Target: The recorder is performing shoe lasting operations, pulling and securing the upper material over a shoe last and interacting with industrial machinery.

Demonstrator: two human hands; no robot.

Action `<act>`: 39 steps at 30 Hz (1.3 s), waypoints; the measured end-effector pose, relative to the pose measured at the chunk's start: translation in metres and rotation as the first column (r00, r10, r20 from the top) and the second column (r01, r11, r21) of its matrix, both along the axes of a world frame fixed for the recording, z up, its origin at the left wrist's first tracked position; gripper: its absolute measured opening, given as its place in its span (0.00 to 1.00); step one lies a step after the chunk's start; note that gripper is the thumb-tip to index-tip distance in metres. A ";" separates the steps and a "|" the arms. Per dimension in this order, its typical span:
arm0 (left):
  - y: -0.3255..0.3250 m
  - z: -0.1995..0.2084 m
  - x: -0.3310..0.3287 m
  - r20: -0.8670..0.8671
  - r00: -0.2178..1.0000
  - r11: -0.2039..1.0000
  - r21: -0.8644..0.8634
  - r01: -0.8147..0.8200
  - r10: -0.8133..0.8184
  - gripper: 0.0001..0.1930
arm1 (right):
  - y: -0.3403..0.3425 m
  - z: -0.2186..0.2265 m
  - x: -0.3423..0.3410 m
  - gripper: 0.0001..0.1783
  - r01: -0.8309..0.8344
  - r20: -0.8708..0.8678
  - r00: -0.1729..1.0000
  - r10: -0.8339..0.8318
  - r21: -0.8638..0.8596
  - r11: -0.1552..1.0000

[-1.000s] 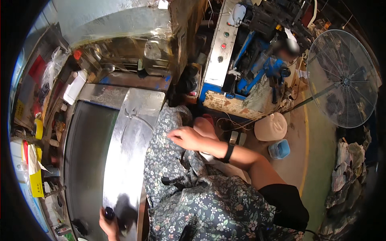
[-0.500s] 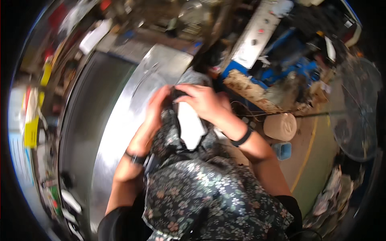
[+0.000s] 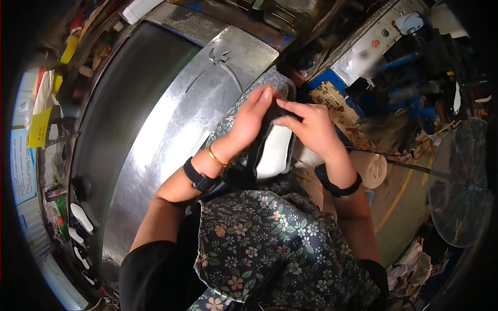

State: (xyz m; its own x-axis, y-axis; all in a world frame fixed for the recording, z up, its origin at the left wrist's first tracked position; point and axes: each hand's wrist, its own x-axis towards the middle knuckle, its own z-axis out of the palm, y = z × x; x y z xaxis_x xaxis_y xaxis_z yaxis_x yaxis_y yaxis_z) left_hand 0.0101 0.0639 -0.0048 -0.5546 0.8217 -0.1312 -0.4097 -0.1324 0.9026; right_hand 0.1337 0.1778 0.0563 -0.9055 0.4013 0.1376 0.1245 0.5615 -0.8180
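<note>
Sole side up, a black shoe upper [image 3: 270,118] with a white insole [image 3: 273,153] lies over my lap, on floral cloth. My left hand [image 3: 251,120] presses its closed fingers along the upper's far left edge. From the right, my right hand [image 3: 315,127] pinches the black edge at the far end with thumb and forefinger; those fingertips are slightly blurred. The white insole shows below both hands. Beyond my left hand, steel pincers [image 3: 221,61] rest on the shiny metal table [image 3: 155,142], their handles spread.
A dark conveyor belt [image 3: 135,78] runs along the left, with several white-soled pieces [image 3: 81,217] at its near end. On the right are a machine's control panel [image 3: 363,62], a beige round container [image 3: 374,170] and a large fan [image 3: 464,181]. A floral apron [image 3: 280,243] covers my lap.
The view has shifted, so the table and pincers appear farther right and are sharper. My hands still work at the upper's far end, and the insole now tilts the other way.
</note>
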 end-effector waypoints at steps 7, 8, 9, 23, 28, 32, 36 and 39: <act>-0.025 0.008 -0.005 -0.780 0.605 0.982 -0.185 0.024 -0.162 0.36 | -0.004 -0.030 -0.009 0.23 0.105 0.093 0.990 -0.105 0.001 0.994; -0.022 0.006 -0.014 -0.775 0.611 0.985 -0.164 0.049 -0.159 0.34 | -0.011 -0.038 -0.007 0.24 0.120 -0.002 0.992 -0.123 -0.200 0.972; -0.025 0.004 -0.017 -0.698 0.689 0.974 -0.221 0.051 -0.195 0.32 | -0.023 -0.049 -0.002 0.26 0.112 -0.092 0.983 -0.160 -0.393 0.913; -0.047 -0.021 -0.014 -0.023 0.989 0.972 -0.189 0.137 -0.144 0.28 | -0.059 -0.119 0.039 0.41 0.126 0.152 0.988 -0.029 -0.680 0.722; -0.046 -0.024 -0.023 -0.058 0.985 0.961 -0.233 0.146 -0.164 0.27 | -0.049 -0.086 0.015 0.31 0.259 0.516 0.857 0.009 -0.447 0.856; -0.041 -0.022 -0.025 -0.059 0.982 0.952 -0.261 0.157 -0.179 0.26 | -0.048 -0.076 0.003 0.19 -0.221 0.374 0.927 0.015 0.514 0.829; -0.035 -0.023 -0.031 -0.022 0.982 0.953 -0.248 0.176 -0.187 0.27 | -0.055 -0.060 -0.013 0.23 -0.116 0.526 0.830 -0.188 0.491 0.863; -0.031 -0.023 -0.029 -0.069 0.962 0.925 -0.301 0.232 -0.264 0.27 | -0.021 -0.095 0.013 0.28 0.280 0.390 0.914 0.113 -0.807 0.519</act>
